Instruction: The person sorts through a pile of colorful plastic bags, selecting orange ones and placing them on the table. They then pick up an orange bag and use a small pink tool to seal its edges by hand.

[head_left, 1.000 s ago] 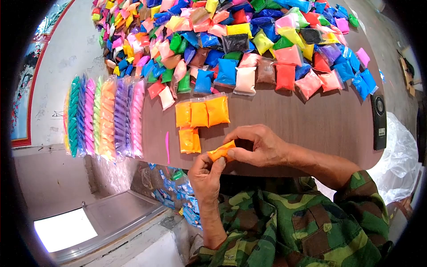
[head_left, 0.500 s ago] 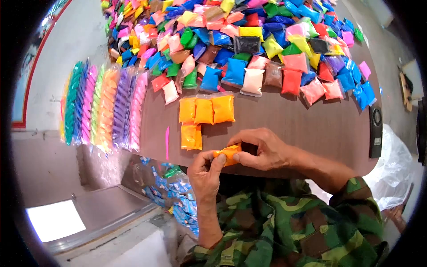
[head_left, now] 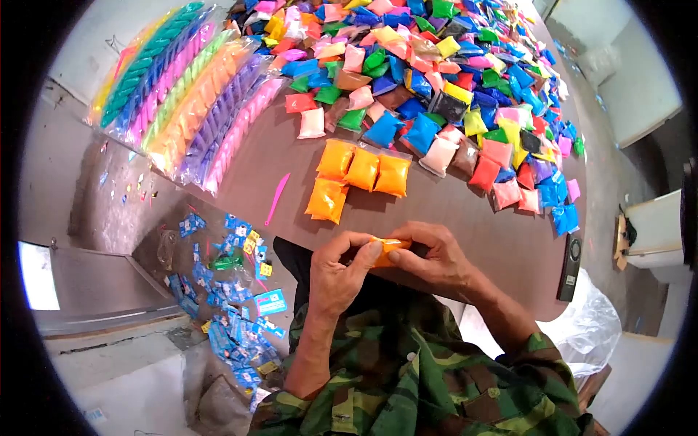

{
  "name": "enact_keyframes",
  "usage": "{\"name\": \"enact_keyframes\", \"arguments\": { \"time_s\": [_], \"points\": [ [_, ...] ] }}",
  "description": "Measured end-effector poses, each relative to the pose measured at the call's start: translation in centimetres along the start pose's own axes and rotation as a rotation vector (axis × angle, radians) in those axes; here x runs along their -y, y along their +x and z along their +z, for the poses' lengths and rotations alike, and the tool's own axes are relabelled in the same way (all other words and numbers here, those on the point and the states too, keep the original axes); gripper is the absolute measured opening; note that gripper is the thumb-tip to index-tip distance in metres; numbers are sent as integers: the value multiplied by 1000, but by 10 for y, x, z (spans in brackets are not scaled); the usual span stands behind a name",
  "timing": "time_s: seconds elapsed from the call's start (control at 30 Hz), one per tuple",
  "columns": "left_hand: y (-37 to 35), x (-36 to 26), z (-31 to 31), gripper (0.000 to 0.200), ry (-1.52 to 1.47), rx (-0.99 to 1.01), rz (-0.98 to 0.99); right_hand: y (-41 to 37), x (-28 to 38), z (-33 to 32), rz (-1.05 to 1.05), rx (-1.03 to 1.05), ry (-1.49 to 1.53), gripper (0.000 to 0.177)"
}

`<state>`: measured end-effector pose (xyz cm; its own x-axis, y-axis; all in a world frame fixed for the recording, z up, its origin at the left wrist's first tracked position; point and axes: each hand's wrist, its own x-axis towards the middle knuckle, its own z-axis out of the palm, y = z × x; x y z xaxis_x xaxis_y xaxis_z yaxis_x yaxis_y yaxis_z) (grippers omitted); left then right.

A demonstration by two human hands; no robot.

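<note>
Between my two hands, just over the table's near edge, is a small orange packet (head_left: 390, 254) in clear film. My left hand (head_left: 342, 265) pinches its left end, thumb on top. My right hand (head_left: 435, 254) grips the other end with thumb and bent fingers. Much of the packet is hidden by the fingers. Beyond my hands, several more orange packets (head_left: 362, 168) lie on the table, three in a row and others stacked below the left one. To their left rests a thin pink plastic knife (head_left: 277, 199).
A big heap of coloured packets (head_left: 429, 80) covers the table's (head_left: 451, 211) far side. Long bags of twisted coloured pieces (head_left: 189, 102) lie at the left. A black device (head_left: 571, 265) sits at the right edge. Blue printed wrappers (head_left: 233, 327) litter the floor at lower left.
The camera view has shifted and turned, so the table appears rotated. Both hands still hold the orange packet, its film now more covered by the fingers.
</note>
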<state>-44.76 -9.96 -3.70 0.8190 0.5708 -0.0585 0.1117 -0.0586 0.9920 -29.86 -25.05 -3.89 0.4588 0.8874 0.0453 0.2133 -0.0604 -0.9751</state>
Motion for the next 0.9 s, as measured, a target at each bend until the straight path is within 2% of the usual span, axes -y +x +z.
{"name": "enact_keyframes", "arguments": {
  "time_s": [0.13,0.3,0.47,0.67,0.9],
  "points": [
    [-12,2,3,22,-180,-31,-66,-13,-5,22,217,-161,356,25],
    [-26,13,-4,21,-196,16,-36,-26,-1,53,268,-276,579,25],
    [-33,16,-28,23,-72,135,64,-37,7,64,276,-246,451,27],
    [-45,8,-35,22,-141,67,58,-50,13,73,263,-263,422,29],
    [-58,9,-35,17,-113,142,147,-66,30,92,165,-341,398,26]
  ]
}}
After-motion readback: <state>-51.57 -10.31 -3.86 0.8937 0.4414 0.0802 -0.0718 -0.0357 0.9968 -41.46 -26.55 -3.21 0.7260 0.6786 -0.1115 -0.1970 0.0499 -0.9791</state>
